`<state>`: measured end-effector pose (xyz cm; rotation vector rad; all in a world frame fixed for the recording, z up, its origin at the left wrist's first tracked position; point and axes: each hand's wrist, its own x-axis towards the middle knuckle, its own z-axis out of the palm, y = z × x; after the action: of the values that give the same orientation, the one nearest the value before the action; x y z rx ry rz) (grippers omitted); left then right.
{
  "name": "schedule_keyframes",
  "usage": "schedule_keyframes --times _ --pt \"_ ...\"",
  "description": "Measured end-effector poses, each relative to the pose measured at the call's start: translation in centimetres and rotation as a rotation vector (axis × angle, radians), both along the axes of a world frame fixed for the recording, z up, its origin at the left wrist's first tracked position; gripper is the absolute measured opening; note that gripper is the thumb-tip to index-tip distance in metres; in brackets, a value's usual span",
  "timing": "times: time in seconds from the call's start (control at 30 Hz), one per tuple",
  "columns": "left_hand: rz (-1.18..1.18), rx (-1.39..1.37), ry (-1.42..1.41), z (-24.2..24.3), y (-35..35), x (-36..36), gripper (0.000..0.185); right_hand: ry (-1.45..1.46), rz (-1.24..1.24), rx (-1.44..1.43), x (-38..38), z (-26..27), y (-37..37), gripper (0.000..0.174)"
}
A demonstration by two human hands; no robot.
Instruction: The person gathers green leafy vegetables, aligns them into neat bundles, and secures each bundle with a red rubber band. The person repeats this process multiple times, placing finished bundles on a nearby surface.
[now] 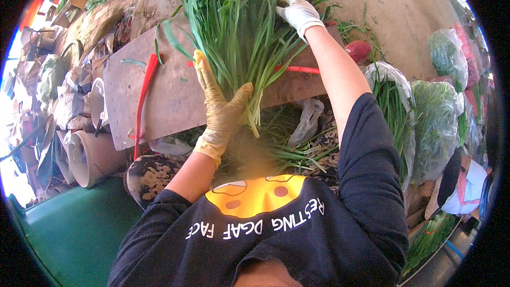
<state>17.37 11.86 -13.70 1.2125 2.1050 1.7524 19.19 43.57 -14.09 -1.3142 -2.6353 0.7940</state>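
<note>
A large bunch of long flat-leaved greens, like garlic chives, stands tilted over a worn board. My left hand, in a yellowish thin glove, grips the pale stem ends, its thumb on the right side and a finger stretched up along the leaves. At the upper right edge of the bunch is my right hand in a white glove. Its fingertips meet the leaves, which partly hide what it holds. One red strip lies along the board's left part, and another red strip passes behind the bunch.
Loose stems and a clear plastic bag lie below the board near my lap. Bagged greens stand at the right, by a red round bundle. At the left are a tipped pale bucket and a green surface.
</note>
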Motion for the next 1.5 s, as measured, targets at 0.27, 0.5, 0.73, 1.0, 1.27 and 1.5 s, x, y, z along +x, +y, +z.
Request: schedule_keyframes --times 0.27,0.5,0.73,1.0,1.27,1.5 --pt "-0.179 -0.039 -0.114 1.1 0.2 -0.5 0.044 -0.107 0.027 0.155 -0.4 2.2 -2.4 0.080" --pt "-0.131 -0.138 -0.049 2.0 0.0 -0.2 0.049 -0.117 0.021 0.186 -1.4 2.1 -3.1 0.062" --pt "-0.075 -0.190 -0.019 1.7 0.3 0.0 0.062 0.130 -0.060 -0.001 -1.5 -0.2 -1.3 0.046" --pt "-0.104 -0.101 -0.061 0.7 0.3 0.2 0.047 0.450 -0.090 -0.205 0.2 0.0 -1.1 0.038" --pt "-0.079 -0.136 -0.039 0.3 0.1 0.0 0.040 0.103 0.082 0.122 -1.0 1.4 -2.5 0.086" --pt "-0.075 -0.133 -0.048 0.4 0.2 -0.1 0.040 0.414 -0.008 -0.014 -0.8 -0.7 -1.7 0.054"
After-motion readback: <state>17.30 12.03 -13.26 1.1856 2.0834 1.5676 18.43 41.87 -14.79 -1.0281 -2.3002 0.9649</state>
